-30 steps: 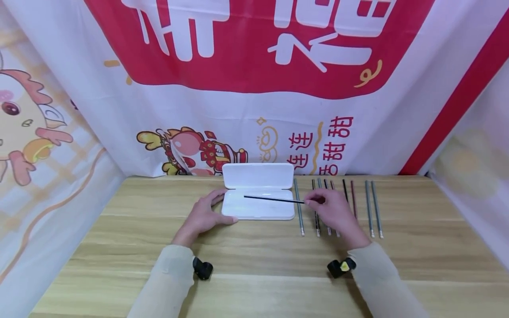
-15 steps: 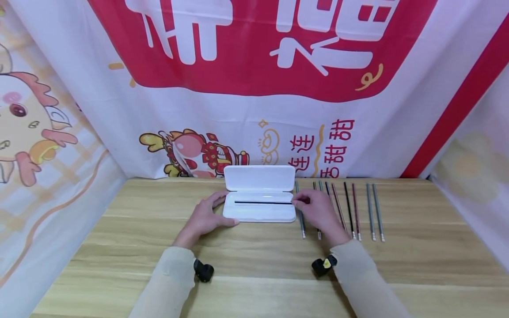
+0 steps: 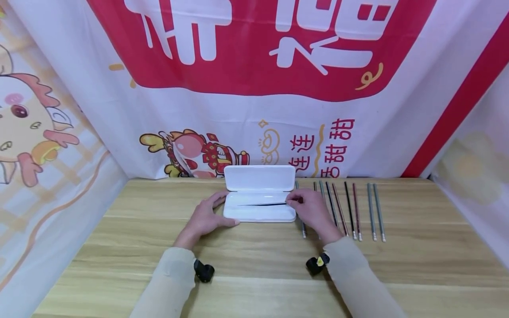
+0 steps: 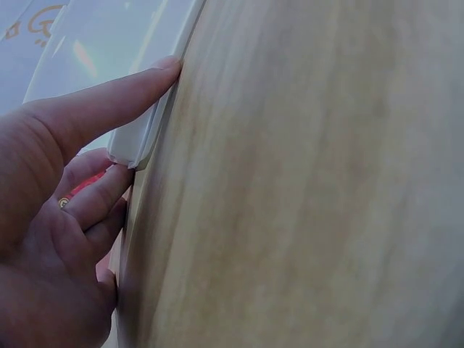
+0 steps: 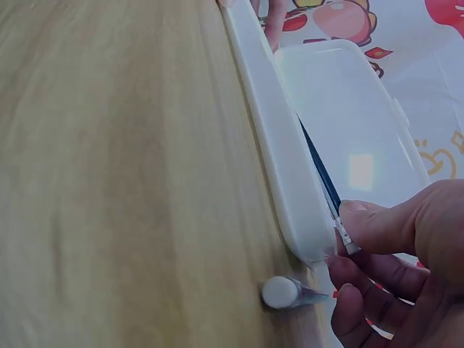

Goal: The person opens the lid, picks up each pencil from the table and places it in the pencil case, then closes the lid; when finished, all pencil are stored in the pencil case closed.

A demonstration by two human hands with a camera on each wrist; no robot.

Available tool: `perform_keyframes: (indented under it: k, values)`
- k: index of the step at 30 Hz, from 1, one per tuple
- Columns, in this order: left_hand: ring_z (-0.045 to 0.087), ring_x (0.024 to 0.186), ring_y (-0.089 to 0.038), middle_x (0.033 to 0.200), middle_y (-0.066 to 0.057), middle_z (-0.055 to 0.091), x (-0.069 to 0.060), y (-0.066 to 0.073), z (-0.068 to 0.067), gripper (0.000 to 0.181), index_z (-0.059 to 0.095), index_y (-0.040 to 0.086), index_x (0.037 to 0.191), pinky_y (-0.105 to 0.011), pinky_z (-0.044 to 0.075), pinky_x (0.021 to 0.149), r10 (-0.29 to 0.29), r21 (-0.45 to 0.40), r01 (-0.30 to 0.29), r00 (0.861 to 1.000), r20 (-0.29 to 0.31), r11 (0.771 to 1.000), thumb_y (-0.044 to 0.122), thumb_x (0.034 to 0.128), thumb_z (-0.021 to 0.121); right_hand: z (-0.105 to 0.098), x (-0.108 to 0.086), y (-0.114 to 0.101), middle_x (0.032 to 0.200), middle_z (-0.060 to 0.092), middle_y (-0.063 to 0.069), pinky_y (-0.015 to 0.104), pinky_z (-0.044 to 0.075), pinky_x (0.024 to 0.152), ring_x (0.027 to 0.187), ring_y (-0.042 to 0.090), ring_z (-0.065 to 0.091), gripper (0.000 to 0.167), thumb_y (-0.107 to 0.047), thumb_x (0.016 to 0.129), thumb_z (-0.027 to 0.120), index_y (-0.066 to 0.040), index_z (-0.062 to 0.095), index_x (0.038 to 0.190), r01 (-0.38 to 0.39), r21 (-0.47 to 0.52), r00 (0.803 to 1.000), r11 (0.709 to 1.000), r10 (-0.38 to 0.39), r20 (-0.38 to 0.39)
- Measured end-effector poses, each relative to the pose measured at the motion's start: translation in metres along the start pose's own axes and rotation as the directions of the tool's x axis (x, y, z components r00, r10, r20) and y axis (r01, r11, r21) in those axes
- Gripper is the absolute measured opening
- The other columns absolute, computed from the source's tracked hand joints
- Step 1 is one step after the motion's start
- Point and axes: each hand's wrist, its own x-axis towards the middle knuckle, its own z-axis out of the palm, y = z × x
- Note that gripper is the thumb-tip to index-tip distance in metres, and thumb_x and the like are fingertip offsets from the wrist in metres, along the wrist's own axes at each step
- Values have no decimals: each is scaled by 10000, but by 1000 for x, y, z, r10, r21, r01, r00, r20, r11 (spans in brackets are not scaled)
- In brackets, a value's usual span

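Dark pencil (image 5: 320, 167), pinched near its ferrule between thumb and fingers of a person's right hand (image 3: 312, 207), slants into an open white case (image 3: 258, 214) whose left end the left hand (image 3: 204, 216) grips, thumb on the near rim, while more pencils (image 3: 371, 212) lie to the right on the wooden table (image 3: 254, 256)

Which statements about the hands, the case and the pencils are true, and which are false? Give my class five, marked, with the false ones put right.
1. The right grip pinches a dark pencil. True.
2. The white case is closed. False: its lid stands open.
3. The left grip touches the left end of the case. True.
4. The other pencils lie left of the case. False: they lie to its right.
5. The dark pencil is pinched at its writing tip. False: it is pinched near its eraser end.
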Motion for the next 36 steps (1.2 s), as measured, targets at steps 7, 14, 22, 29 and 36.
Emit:
perform_keyframes:
  k: [7, 14, 22, 29, 36]
  values:
    - [353, 1630, -351, 1686, -90, 494, 1, -1, 0, 967, 462, 221, 1632, -679, 154, 1348, 6, 1, -6, 1000, 5, 1000, 303, 813, 969, 5, 3, -1, 1075, 790, 59, 371, 564, 832, 970, 229, 671, 86, -137, 1008, 744, -151, 818, 1049, -36, -29, 999, 999, 36, 13]
    - [349, 1634, -339, 1690, -84, 490, 1, -1, 1, 957, 464, 228, 1631, -676, 110, 1358, -2, -21, 2, 1000, 5, 1000, 280, 818, 966, 10, 4, -2, 1101, 786, 55, 388, 555, 850, 980, 228, 667, 92, -162, 1016, 737, -161, 821, 1052, -36, -29, 998, 999, 37, 42]
    - [251, 1664, -374, 1682, -91, 499, 1, -2, 0, 960, 485, 200, 1615, -692, 54, 1354, -6, -7, 6, 1000, -11, 1000, 281, 797, 979, 11, 4, -3, 1109, 799, 57, 396, 567, 856, 975, 221, 674, 94, -140, 1012, 739, -157, 826, 1039, -10, -25, 998, 1000, 11, 58]
    - [217, 1673, -383, 1679, -91, 501, 1, -4, 0, 955, 486, 207, 1613, -682, -17, 1358, 0, 0, 0, 1000, -11, 1000, 293, 799, 977, 12, 4, 0, 1126, 792, 48, 377, 569, 845, 973, 207, 665, 99, -161, 1018, 737, -159, 827, 1058, 9, -48, 997, 999, -5, 75]
    - [205, 1677, -379, 1683, -87, 498, 1, -4, 0, 961, 482, 212, 1618, -689, -32, 1353, 3, -5, -3, 1000, -10, 1000, 296, 799, 977, 12, 4, 1, 1118, 785, 40, 321, 542, 779, 932, 192, 650, 90, -198, 1004, 751, -165, 829, 1037, 8, -25, 997, 1000, -6, 75]
